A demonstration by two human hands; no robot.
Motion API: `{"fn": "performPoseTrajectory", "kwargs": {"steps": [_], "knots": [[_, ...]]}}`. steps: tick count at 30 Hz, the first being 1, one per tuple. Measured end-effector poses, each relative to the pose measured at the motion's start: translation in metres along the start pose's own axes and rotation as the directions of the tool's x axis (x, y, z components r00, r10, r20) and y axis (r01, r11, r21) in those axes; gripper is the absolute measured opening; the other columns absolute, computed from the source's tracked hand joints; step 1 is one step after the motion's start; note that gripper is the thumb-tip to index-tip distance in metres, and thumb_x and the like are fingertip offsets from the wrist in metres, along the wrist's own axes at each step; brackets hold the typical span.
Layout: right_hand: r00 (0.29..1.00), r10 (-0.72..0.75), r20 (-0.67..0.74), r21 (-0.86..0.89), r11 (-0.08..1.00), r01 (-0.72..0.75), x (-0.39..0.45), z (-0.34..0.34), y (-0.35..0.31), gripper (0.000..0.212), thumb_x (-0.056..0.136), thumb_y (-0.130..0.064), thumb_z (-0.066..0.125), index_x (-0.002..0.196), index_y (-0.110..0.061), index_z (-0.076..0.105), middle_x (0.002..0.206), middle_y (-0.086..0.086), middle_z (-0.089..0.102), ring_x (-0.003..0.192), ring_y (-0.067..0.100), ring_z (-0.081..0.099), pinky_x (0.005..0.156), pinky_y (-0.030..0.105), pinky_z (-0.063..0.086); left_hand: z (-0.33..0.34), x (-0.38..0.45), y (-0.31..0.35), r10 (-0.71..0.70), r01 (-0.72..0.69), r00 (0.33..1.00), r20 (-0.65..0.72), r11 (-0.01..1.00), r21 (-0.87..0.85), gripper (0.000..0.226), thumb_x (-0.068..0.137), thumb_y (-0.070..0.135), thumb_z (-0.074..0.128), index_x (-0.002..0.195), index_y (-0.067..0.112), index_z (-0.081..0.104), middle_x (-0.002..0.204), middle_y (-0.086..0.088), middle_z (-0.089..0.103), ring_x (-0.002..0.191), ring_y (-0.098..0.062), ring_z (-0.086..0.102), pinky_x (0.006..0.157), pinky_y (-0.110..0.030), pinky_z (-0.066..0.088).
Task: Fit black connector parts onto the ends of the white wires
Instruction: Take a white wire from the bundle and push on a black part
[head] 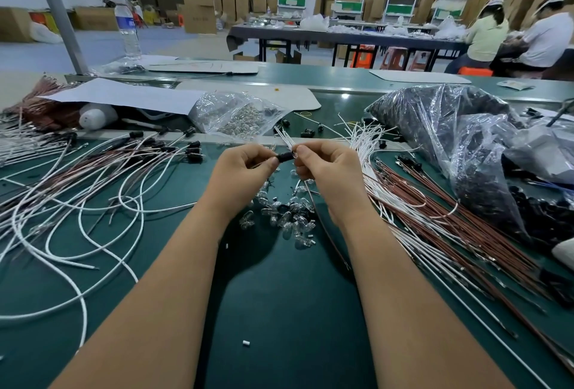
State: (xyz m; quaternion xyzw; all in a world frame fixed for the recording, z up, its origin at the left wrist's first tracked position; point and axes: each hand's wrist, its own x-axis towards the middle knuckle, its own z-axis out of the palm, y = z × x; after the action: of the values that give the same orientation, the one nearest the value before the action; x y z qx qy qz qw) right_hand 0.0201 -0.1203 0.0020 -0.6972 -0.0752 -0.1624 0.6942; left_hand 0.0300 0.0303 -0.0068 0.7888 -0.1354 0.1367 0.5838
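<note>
Above the bulb pile: black connector part (284, 157) held up off the green mat (279, 311), pinched between both hands, just over the loose clear bulbs (290, 217).
Left hand (245, 168): fingers curled in, thumb and forefinger pinching the left end of the connector; forearm running straight up from the near edge toward the pile.
Right hand (326, 165): also curled, fingertips pinching the right end, where something clear seems to poke out, too small to call; wrist bent slightly inward.
White wire in hand: can't tell for sure, a thin strand seems to trail down behind the right palm toward the pile.
White wires (369, 140): loose bundle just right of the bulb pile, brown wires (435, 211) lying alongside it.
Finished-looking leads (174, 146): left of the pile, black caps already on the ends.
Spare connectors: big clear bag (450, 127) far right of the pile, dark parts inside.
Doing it well (just my take): keep wire end and connector bore lined up dead straight, push with fingertips close to the joint so the wire doesn't buckle, small twist if it binds, stop once seated.
Watch out for: elbows sweeping the bulbs, they look ready to roll.
</note>
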Motion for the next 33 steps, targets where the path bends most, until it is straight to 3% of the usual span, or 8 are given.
{"fn": "performPoseTrajectory", "kwargs": {"steps": [7, 13, 17, 19, 22, 24, 29, 33], "knots": [[0.990, 0.143, -0.009, 0.042, 0.989, -0.142, -0.001, 0.000, 0.010, 0.012, 0.092, -0.005, 0.062, 0.080, -0.007, 0.062, 0.065, 0.005, 0.063, 0.052, 0.008, 0.056, 0.051, 0.019, 0.048, -0.001, -0.003, 0.002, 0.072, -0.071, 0.997, -0.011, 0.997, 0.016, 0.001, 0.083, 0.005, 0.072, 0.084, 0.005, 0.072, 0.077, -0.026, 0.068, 0.065, -0.021, 0.055, 0.064, -0.031, 0.045], [0.986, 0.169, 0.009, 0.011, 0.985, -0.169, -0.001, 0.002, 0.015, 0.017, 0.093, -0.007, 0.060, 0.077, -0.010, 0.060, 0.065, 0.005, 0.061, 0.051, 0.010, 0.051, 0.050, 0.023, 0.044, -0.004, -0.002, -0.004, 0.063, -0.063, 0.998, 0.002, 0.992, 0.109, 0.008, 0.081, 0.008, 0.074, 0.078, 0.015, 0.073, 0.068, -0.012, 0.069, 0.057, -0.013, 0.052, 0.058, -0.028, 0.045], [0.977, 0.215, -0.012, 0.031, 0.976, -0.214, -0.001, 0.003, 0.014, 0.017, 0.094, -0.010, 0.059, 0.077, -0.010, 0.060, 0.066, 0.005, 0.060, 0.048, 0.010, 0.049, 0.047, 0.023, 0.042, -0.004, -0.004, -0.003, 0.070, -0.069, 0.997, -0.008, 0.994, 0.089, 0.007, 0.080, 0.009, 0.075, 0.080, 0.016, 0.073, 0.075, -0.015, 0.071, 0.067, -0.030, 0.062, 0.069, -0.042, 0.054], [0.979, 0.203, -0.009, 0.031, 0.979, -0.203, -0.001, 0.004, 0.014, 0.017, 0.094, -0.009, 0.059, 0.077, -0.010, 0.060, 0.066, 0.005, 0.060, 0.049, 0.009, 0.050, 0.050, 0.023, 0.044, -0.004, -0.003, -0.005, 0.062, -0.063, 0.998, 0.006, 0.993, 0.096, 0.004, 0.082, 0.010, 0.074, 0.079, 0.013, 0.074, 0.073, -0.014, 0.071, 0.066, -0.026, 0.060, 0.065, -0.040, 0.052], [0.982, 0.189, 0.006, 0.052, 0.981, -0.189, -0.001, 0.003, 0.014, 0.016, 0.093, -0.007, 0.060, 0.077, -0.009, 0.060, 0.063, 0.004, 0.060, 0.050, 0.009, 0.051, 0.051, 0.023, 0.045, -0.004, -0.002, -0.007, 0.027, -0.032, 0.999, 0.043, 0.993, 0.115, 0.009, 0.085, 0.014, 0.071, 0.080, 0.007, 0.074, 0.064, -0.008, 0.068, 0.053, -0.008, 0.052, 0.053, -0.020, 0.042], [0.983, 0.181, 0.019, 0.047, 0.982, -0.182, -0.002, 0.003, 0.014, 0.016, 0.093, -0.006, 0.060, 0.077, -0.009, 0.060, 0.062, 0.003, 0.060, 0.050, 0.009, 0.052, 0.052, 0.022, 0.046, -0.005, -0.002, -0.008, 0.004, -0.009, 0.999, 0.048, 0.996, 0.094, 0.011, 0.086, 0.014, 0.071, 0.081, 0.005, 0.074, 0.063, -0.007, 0.067, 0.051, -0.006, 0.050, 0.053, -0.014, 0.040], [0.982, 0.180, 0.058, 0.004, 0.984, -0.180, -0.003, 0.004, 0.014, 0.016, 0.095, -0.005, 0.056, 0.080, -0.007, 0.057, 0.064, 0.004, 0.059, 0.051, 0.010, 0.052, 0.052, 0.021, 0.047, -0.003, -0.003, -0.009, -0.010, 0.008, 0.999, 0.046, 0.999, 0.047, 0.008, 0.085, 0.011, 0.071, 0.081, 0.003, 0.073, 0.064, -0.009, 0.066, 0.053, -0.007, 0.052, 0.055, -0.014, 0.041], [0.984, 0.169, 0.054, -0.022, 0.985, -0.168, -0.004, 0.006, 0.015, 0.018, 0.095, -0.005, 0.056, 0.077, -0.007, 0.055, 0.061, 0.003, 0.059, 0.048, 0.008, 0.052, 0.050, 0.021, 0.046, -0.002, -0.002, -0.010, -0.015, 0.015, 0.999, 0.048, 1.000, 0.011, 0.006, 0.084, 0.009, 0.072, 0.078, 0.008, 0.072, 0.064, -0.011, 0.066, 0.059, -0.014, 0.055, 0.062, -0.024, 0.045]]}}
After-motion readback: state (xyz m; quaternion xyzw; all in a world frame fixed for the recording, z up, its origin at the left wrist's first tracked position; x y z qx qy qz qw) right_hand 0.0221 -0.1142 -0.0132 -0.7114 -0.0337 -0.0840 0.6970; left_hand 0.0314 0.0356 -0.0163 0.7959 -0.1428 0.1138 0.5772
